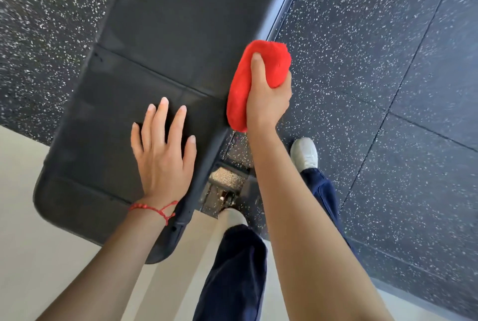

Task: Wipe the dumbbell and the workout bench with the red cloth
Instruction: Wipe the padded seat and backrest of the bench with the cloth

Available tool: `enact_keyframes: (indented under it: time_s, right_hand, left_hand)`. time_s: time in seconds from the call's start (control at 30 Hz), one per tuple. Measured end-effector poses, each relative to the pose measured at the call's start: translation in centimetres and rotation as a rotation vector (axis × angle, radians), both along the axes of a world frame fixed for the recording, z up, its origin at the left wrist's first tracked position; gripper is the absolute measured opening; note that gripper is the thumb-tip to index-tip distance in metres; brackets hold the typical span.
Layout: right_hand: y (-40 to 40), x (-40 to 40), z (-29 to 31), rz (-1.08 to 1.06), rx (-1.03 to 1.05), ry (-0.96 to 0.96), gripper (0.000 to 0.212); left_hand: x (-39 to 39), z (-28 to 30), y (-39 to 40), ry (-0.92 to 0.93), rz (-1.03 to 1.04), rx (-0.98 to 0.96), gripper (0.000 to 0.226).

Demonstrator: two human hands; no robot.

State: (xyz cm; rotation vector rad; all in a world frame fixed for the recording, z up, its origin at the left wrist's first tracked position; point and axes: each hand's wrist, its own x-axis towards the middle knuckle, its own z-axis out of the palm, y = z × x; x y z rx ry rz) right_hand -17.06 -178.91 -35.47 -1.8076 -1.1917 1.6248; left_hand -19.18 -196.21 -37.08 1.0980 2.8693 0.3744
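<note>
Red cloth [258, 82], bunched in the gripping right hand [267, 98], met only the bench [160, 44] edge and risked missing the pad; left hand [163, 150] lay flat, open.

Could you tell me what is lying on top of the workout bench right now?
Only the left hand, fingers spread flat on the workout bench. The right hand grips the red cloth at the pad's right edge. No dumbbell shows; the pad under the palm is hidden.

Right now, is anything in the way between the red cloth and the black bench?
Nothing visible. The right hand grips the bunched red cloth right at the black padded bench's side edge. The left hand lies flat on the pad, off to the side.
</note>
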Motion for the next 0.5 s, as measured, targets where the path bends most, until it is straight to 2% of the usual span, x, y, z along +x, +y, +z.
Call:
enact_keyframes:
  time_s: [0.2, 0.33, 0.5]
  right_hand:
    - [-1.7, 1.3, -0.5, 0.014, -0.090, 0.008, 0.031]
    - [-2.9, 2.2, -0.9, 0.058, -0.116, 0.008, 0.030]
    - [-0.2, 0.8, -1.1, 0.007, -0.106, 0.033, 0.027]
  left_hand:
    - [-2.1, 0.2, 4.5, 0.006, -0.030, 0.025, 0.046]
    - [-4.1, 0.5, 7.8, 0.025, -0.118, 0.016, 0.046]
    - [-5.9, 0.2, 10.9, 0.001, -0.093, -0.005, 0.049]
